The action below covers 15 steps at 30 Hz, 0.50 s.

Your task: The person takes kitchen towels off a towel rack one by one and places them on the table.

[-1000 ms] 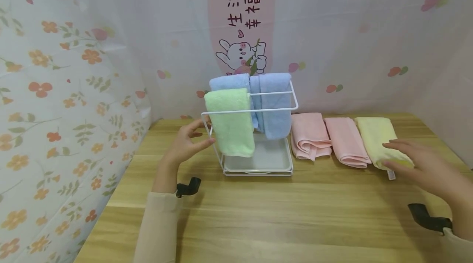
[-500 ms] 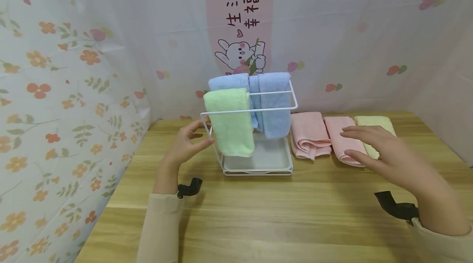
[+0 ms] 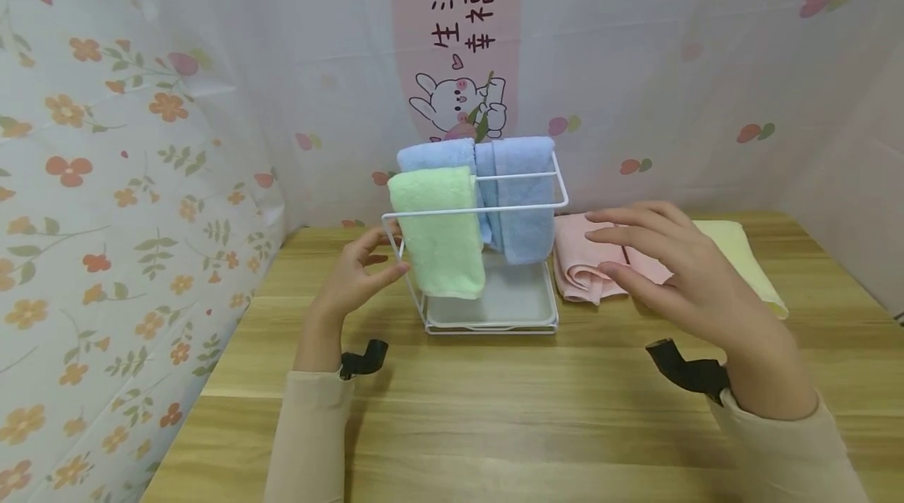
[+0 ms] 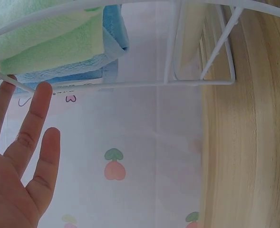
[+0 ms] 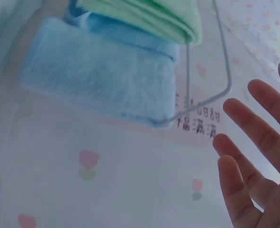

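My left hand (image 3: 356, 275) is at the left side of a white wire rack (image 3: 494, 210). In the left wrist view its fingers are extended, with some fingertips at the side wire (image 4: 111, 85); the thumb is hidden there. A folded green towel (image 3: 443, 244) hangs over the front bars, and folded blue towels (image 3: 528, 228) hang behind it. My right hand (image 3: 681, 275), fingers spread and holding nothing, is above the folded pink towels (image 3: 581, 248), partly covering them. In the right wrist view its fingertips are apart from the rack.
A folded yellow towel (image 3: 741, 256) lies on the wooden table (image 3: 537, 409) to the right of the pink ones. The rack's base holds a pale tray (image 3: 519, 295). A patterned curtain (image 3: 318, 56) stands behind the table, and a floral one at the left.
My right hand has moved left, from over the yellow towel to over the pink towels, nearer the rack. The left hand stays at the rack's side.
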Available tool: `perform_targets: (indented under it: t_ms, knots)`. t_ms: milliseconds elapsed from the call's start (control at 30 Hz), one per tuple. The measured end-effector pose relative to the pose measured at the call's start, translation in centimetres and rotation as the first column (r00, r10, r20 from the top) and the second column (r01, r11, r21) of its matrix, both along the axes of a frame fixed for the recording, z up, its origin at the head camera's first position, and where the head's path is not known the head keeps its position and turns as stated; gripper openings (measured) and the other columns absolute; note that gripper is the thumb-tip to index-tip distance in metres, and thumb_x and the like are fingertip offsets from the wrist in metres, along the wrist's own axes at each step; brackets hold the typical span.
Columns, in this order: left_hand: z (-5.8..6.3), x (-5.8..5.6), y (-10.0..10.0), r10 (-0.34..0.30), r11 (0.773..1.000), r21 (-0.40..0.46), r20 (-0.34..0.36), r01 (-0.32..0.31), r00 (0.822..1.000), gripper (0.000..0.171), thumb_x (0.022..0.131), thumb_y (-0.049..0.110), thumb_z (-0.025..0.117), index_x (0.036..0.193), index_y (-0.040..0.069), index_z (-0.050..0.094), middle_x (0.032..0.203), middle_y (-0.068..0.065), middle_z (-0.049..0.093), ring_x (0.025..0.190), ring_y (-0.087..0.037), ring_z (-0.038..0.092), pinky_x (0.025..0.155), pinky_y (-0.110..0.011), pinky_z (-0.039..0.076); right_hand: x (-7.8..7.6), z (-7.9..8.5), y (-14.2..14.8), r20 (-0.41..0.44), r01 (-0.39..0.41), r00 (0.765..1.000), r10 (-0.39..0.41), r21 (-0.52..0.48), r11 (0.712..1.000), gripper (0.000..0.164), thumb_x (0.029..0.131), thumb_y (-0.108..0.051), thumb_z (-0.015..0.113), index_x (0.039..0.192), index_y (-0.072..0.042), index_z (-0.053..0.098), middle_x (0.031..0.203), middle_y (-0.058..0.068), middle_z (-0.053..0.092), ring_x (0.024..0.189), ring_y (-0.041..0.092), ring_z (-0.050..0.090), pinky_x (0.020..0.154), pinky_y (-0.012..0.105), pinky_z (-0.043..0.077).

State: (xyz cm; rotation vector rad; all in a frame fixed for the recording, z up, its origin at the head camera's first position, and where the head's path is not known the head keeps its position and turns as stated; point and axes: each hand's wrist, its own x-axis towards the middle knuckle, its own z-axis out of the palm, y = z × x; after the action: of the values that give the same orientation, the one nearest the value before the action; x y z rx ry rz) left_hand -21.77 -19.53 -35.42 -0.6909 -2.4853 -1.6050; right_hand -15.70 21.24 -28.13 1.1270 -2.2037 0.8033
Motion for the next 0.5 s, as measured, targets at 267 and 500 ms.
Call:
perform_targets:
  t_ms: [267, 500]
  knots:
    - [-0.1, 0.1, 0.2, 0.0, 1.0, 0.01, 0.0, 0.0, 1.0, 0.041, 0.091, 0.008, 0.068, 0.13, 0.004, 0.055, 0.135, -0.015, 0.056, 0.124, -0.041, 0.049, 0.104, -0.064, 0.039, -2.1, 1.9, -3.7, -0.021, -0.12, 0.993, 0.118, -0.161, 0.98, 0.036, 0.08, 0.007, 0.07, 0.115, -0.002, 0.072, 0.119, 0.008, 0.071, 0.118, 0.012, 0.056, 0.099, 0.022, 0.039]
    - [-0.1, 0.1, 0.3, -0.001, 1.0, 0.022, -0.007, 0.002, 1.0, 0.04, 0.091, 0.006, 0.067, 0.129, 0.004, 0.055, 0.138, -0.016, 0.055, 0.124, -0.037, 0.049, 0.103, -0.066, 0.038, -4.1, 3.0, -5.8, 0.004, -0.111, 0.993, 0.115, -0.217, 0.97, 0.034, 0.078, 0.008, 0.075, 0.11, -0.004, 0.073, 0.115, 0.007, 0.073, 0.112, 0.01, 0.055, 0.088, 0.019, 0.049]
